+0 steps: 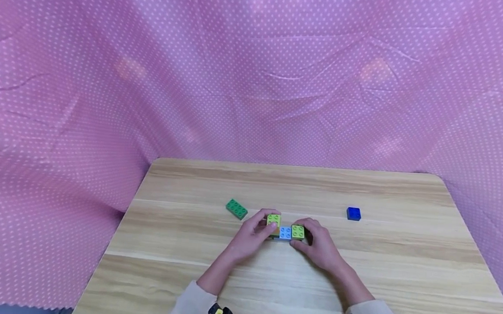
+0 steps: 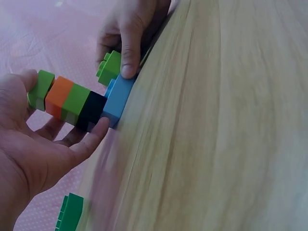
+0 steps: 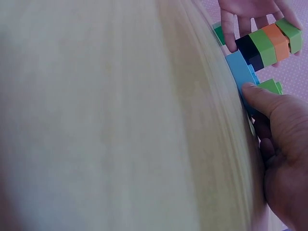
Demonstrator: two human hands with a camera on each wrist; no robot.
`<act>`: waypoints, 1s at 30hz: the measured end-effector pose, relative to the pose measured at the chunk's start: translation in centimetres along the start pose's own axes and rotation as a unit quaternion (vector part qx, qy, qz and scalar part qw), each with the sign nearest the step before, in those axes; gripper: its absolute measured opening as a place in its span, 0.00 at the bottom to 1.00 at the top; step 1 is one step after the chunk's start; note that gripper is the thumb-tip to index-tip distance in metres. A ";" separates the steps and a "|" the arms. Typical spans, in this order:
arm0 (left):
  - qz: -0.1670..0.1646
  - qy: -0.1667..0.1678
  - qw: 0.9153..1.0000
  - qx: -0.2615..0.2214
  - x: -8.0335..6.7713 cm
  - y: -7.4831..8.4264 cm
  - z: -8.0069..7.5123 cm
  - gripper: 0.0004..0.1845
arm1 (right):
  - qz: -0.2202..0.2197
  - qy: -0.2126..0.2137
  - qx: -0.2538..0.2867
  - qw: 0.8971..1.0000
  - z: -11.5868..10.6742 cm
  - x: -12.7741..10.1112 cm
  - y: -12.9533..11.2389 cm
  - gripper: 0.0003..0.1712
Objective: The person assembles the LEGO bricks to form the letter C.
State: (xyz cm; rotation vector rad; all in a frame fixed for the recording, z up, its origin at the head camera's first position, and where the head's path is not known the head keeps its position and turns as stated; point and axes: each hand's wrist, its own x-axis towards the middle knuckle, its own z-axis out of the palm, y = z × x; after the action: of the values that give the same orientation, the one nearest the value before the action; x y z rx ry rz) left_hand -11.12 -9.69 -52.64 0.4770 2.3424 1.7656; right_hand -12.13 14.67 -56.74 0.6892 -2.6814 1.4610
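Note:
A light blue brick (image 1: 285, 232) lies on the table as the base of a small build. On its left end rises a stack: a black brick (image 2: 91, 111), a lime green brick (image 2: 75, 102) and an orange brick (image 2: 59, 96). My left hand (image 1: 247, 238) holds a top lime brick (image 2: 41, 90), which sits slightly tilted with a thin gap at the orange one; its other fingers lie along the stack. My right hand (image 1: 321, 251) grips the base's right end, thumb against the blue side, around a square lime brick (image 1: 298, 231) mounted there.
A dark green brick (image 1: 236, 208) lies on the wooden table (image 1: 285, 288) left of the build. Farther right lies a small dark blue brick (image 1: 353, 214). Pink dotted cloth (image 1: 257, 78) hangs behind the table and along its sides.

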 end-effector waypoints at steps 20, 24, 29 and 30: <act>-0.008 0.042 0.999 -0.028 -0.1 0.4 0.7 0.16 | 0.002 0.002 -0.005 1.000 0.0 -0.2 0.2 0.23; -0.024 0.030 0.999 -0.022 -0.2 0.3 0.4 0.19 | -0.001 0.003 -0.003 1.000 0.1 -0.3 0.2 0.23; -0.018 -0.020 0.999 -0.031 -0.3 0.1 -0.6 0.28 | -0.014 0.007 -0.003 1.000 0.2 -0.2 0.1 0.23; -0.012 -0.027 0.999 -0.029 -0.3 0.1 -1.1 0.30 | -0.016 0.008 -0.005 1.000 0.2 -0.2 0.1 0.23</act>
State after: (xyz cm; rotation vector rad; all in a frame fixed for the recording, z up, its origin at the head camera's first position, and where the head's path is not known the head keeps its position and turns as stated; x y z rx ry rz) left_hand -11.17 -10.73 -52.30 0.4798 2.2445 1.7814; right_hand -11.95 14.65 -57.02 0.7119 -2.6513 1.4400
